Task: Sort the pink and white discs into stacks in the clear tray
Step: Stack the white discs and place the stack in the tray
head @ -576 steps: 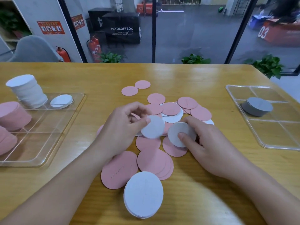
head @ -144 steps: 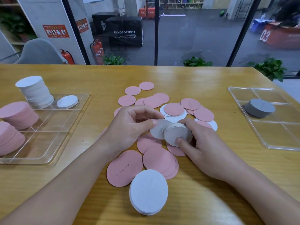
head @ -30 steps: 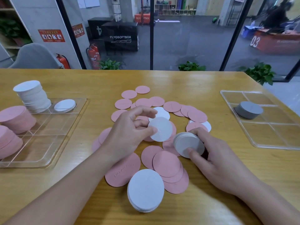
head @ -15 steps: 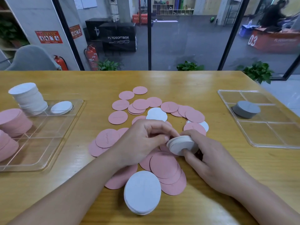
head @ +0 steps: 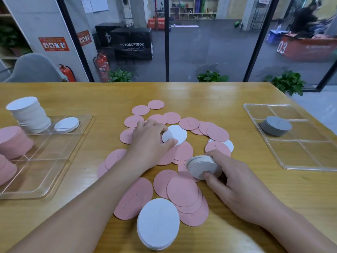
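Note:
Several pink discs [head: 183, 192] lie scattered across the middle of the wooden table. My left hand [head: 149, 143] pinches a white disc [head: 176, 134] among them with thumb and fingers. My right hand [head: 235, 181] holds a small stack of white discs [head: 200, 166] just above the pile. Another white stack [head: 157, 223] lies at the near edge. The clear tray [head: 54, 161] at the left holds a tall white stack [head: 27, 114], a single white disc [head: 66, 124] and pink stacks [head: 12, 141].
A second clear tray [head: 299, 143] at the right holds a grey stack of discs [head: 276, 126]. Another white disc [head: 228, 144] peeks from under pink ones. Bare table lies between the pile and each tray. A glass wall runs behind the table's far edge.
My left hand left the stack in my right hand and reached forward to the white disc in the middle of the pile. My right hand keeps the white stack, slightly lower.

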Demonstrator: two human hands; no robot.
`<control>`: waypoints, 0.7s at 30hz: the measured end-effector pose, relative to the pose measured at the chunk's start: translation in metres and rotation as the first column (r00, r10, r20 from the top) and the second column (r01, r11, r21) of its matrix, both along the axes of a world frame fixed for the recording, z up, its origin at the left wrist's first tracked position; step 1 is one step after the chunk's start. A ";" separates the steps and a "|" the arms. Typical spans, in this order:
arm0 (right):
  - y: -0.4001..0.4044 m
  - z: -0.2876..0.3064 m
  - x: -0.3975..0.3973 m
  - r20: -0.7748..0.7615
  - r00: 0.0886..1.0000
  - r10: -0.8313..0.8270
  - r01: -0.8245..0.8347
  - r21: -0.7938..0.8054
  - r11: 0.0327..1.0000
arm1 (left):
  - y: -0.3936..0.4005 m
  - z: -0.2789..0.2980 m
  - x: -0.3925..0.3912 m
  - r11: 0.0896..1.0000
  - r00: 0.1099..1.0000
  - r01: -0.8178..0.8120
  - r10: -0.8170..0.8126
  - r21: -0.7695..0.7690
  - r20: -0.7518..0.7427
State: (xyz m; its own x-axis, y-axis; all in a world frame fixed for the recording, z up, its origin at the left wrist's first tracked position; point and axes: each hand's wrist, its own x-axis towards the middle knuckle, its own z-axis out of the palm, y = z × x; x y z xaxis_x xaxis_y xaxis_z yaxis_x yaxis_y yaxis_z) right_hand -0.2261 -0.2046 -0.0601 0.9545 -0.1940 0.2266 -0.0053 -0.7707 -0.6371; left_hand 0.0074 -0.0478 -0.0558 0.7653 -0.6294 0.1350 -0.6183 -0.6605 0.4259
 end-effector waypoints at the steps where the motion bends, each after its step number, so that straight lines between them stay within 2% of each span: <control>1: 0.000 0.000 0.000 -0.002 1.000 0.001 -0.001 0.002 1.000 | 0.002 0.000 -0.001 0.999 1.000 0.002 -0.003 -0.036 -0.015; 5: -0.001 -0.002 0.000 -0.005 1.000 -0.002 0.002 0.000 1.000 | 0.009 0.002 -0.002 0.947 0.984 -0.024 -0.035 -0.321 -0.177; 10: -0.001 -0.004 -0.002 -0.013 1.000 -0.012 0.012 0.002 1.000 | 0.022 0.005 -0.003 0.796 0.919 -0.075 -0.178 -0.601 -0.351; 13: -0.001 -0.004 -0.002 -0.006 1.000 -0.017 0.017 -0.002 1.000 | 0.028 0.003 -0.005 0.759 0.870 -0.089 -0.255 -0.645 -0.421; 21: -0.001 -0.005 -0.002 0.000 1.000 -0.028 0.028 -0.012 1.000 | 0.032 0.004 -0.010 0.796 0.856 -0.047 -0.279 -0.603 -0.436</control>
State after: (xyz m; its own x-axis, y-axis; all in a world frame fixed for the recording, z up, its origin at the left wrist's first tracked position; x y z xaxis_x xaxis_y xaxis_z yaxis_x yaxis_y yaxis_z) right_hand -0.2276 -0.2059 -0.0647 0.9488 -0.2175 0.2289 -0.0270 -0.7782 -0.6275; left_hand -0.0024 -0.0162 -0.0519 0.7540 -0.6425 0.1366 -0.2785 -0.1244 0.9523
